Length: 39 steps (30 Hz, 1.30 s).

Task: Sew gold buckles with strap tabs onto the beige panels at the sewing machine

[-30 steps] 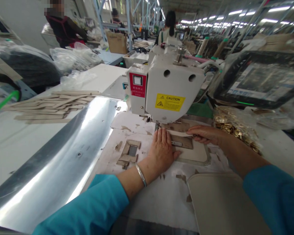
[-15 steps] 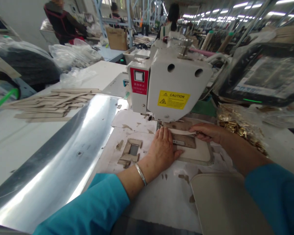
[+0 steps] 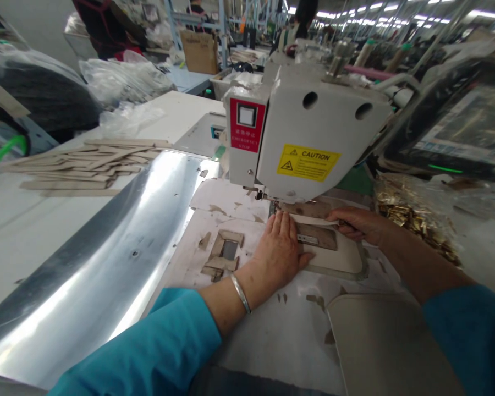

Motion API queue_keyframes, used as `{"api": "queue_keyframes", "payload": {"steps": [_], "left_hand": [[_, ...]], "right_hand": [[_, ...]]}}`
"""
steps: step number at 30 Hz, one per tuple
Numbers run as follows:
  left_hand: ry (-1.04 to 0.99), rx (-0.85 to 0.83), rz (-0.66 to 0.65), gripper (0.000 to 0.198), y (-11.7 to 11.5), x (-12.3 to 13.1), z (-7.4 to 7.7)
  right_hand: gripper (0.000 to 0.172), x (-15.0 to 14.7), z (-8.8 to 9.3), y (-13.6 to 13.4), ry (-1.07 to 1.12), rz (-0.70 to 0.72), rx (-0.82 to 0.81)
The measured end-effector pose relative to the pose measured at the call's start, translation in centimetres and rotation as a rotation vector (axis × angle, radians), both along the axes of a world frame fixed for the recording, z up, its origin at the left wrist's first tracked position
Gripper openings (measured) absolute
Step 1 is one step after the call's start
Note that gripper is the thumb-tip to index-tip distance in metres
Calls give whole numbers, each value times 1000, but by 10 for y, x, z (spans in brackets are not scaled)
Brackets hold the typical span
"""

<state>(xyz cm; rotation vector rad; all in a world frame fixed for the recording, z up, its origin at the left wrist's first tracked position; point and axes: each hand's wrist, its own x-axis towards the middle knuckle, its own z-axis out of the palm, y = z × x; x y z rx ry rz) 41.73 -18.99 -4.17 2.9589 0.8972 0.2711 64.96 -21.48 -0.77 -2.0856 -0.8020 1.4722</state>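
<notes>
I judge this as aligning. My left hand [image 3: 282, 250] lies flat, fingers straight, pressing the brown rectangular leather patch [image 3: 319, 237] onto the cream rounded panel [image 3: 346, 263] under the white sewing machine head [image 3: 313, 137]. My right hand [image 3: 361, 224] curls at its far end; I cannot tell its grip. The patch's long axis runs left-right. Next calls for all 10 fingers clear of the needle.
</notes>
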Motion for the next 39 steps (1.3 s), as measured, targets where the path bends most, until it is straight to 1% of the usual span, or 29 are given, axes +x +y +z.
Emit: {"api": "queue_keyframes", "payload": {"steps": [5, 10, 14, 17, 20, 23, 25, 27, 30, 32, 36, 39], "left_hand": [[-35, -2, 11, 86, -2, 1, -4], [-24, -16, 4, 86, -1, 1, -2], [-42, -19, -10, 86, 0, 0, -3], [-55, -8, 9, 84, -2, 1, -5], [-70, 1, 24, 83, -3, 0, -7], [-96, -9, -23, 76, -1, -1, -6], [-101, -34, -60, 72, 2, -2, -4], [-93, -60, -69, 72, 5, -3, -2], [-91, -71, -88, 70, 9, -3, 0], [-90, -66, -131, 68, 12, -2, 1], [-49, -92, -233, 65, 15, 10, 1], [-32, -109, -286, 63, 14, 24, 0]], "right_hand": [[24, -2, 0, -1, -28, -2, 12], [23, 0, -1, -2, -17, -27, 24], [25, 0, 0, -2, -13, -38, 16], [25, -1, 1, -3, -27, -13, 32], [23, -1, -1, -4, -53, 41, 63], [22, 0, -3, -5, -61, 94, 73], [22, 1, -4, -5, -60, 105, 76], [24, 1, -3, -5, -62, 114, 70], [29, 0, 3, -8, -62, 148, 48], [29, -1, 9, -13, -69, 166, 64], [19, -3, 19, -23, -119, 134, 140], [17, -2, 22, -27, -162, 96, 128]]}}
